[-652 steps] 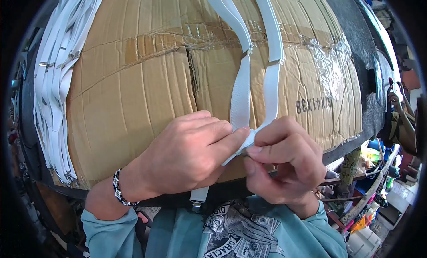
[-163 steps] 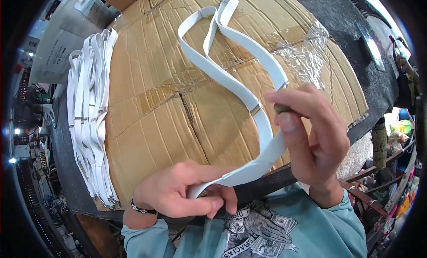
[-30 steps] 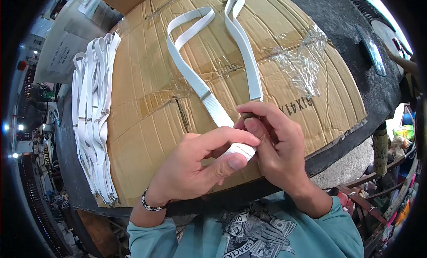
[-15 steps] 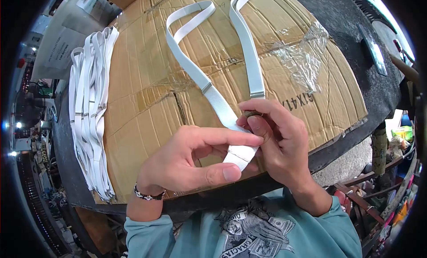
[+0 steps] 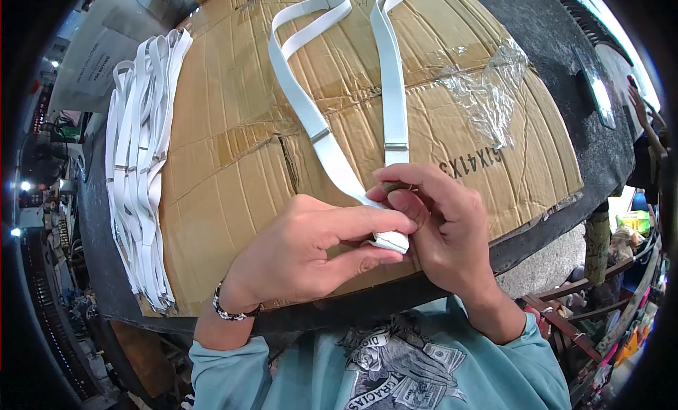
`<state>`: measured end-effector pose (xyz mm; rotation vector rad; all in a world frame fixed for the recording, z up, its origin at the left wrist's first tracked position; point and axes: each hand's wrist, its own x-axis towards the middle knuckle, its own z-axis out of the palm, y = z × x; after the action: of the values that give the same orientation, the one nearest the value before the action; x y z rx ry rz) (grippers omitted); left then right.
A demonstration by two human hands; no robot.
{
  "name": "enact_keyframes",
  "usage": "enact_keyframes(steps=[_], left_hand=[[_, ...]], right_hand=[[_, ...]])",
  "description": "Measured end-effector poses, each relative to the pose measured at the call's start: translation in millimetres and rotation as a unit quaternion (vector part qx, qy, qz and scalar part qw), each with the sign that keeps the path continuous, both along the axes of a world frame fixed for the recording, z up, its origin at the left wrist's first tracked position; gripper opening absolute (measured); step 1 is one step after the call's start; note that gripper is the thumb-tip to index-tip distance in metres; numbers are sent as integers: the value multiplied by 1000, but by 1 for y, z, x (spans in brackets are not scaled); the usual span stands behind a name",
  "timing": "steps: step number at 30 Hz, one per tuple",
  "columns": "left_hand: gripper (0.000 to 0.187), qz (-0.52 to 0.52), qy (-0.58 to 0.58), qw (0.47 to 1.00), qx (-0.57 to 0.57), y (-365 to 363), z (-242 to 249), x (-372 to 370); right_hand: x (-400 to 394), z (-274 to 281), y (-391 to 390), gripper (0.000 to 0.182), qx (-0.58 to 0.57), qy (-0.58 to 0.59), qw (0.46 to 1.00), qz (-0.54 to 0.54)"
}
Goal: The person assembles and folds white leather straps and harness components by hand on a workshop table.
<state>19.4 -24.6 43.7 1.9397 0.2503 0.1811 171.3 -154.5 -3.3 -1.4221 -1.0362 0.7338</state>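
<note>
A long white elastic strap [image 5: 296, 92] with metal sliders [image 5: 320, 136] loops over the cardboard and comes back to my hands as two lengths. My left hand [image 5: 311, 247] is closed, pinching the folded end of this strap between thumb and forefinger. A stitched seam shows across that end. Close beside it, my right hand [image 5: 448, 233] is closed too, with thumb and forefinger on a small dark brownish piece [image 5: 393, 187] that I cannot identify. Its other fingers are partly hidden near the strap's end.
Flattened cardboard [image 5: 226, 134] covers the dark table [image 5: 134, 297]. A bundle of similar white straps [image 5: 145, 127] lies along its left edge. Clear plastic film [image 5: 487, 103] sticks to the cardboard at right, and a phone-like object [image 5: 595, 88] lies beyond. A translucent bin [image 5: 92, 67] stands back left.
My left thumb has closed up toward the forefinger, and the strap's end is now folded over more tightly. The right hand keeps its pinch. The view has shifted slightly.
</note>
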Motion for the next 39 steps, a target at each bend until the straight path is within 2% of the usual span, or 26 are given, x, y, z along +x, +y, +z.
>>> enact_keyframes(steps=[6,10,14,17,20,27,29,36,39], left_hand=[[23,-12,2,997,82,-2,-3,-6],[23,-21,12,999,46,-3,-16,-9],[25,-22,40,999,20,-1,-26,-10],[26,-28,57,998,-18,1,-27,-9],[27,-33,48,998,-34,3,-30,-10],[33,-34,-7,999,-10,7,-33,-10],[33,-32,-12,999,0,7,-33,-11],[31,-20,-42,999,25,3,-43,-10],[30,-39,-3,999,13,4,-38,-9]], right_hand=[[-2,5,-1,19,-19,37,999,5],[1,9,-7,19,-22,143,989,-18],[19,-3,-14,24,63,-61,996,-29],[30,9,-19,29,29,-124,992,19],[24,6,-17,33,53,-59,997,23],[20,22,-7,31,72,-165,978,101],[16,25,-7,31,45,-174,978,108],[16,18,-11,32,55,-270,957,94],[22,22,-19,30,29,-283,952,114]])
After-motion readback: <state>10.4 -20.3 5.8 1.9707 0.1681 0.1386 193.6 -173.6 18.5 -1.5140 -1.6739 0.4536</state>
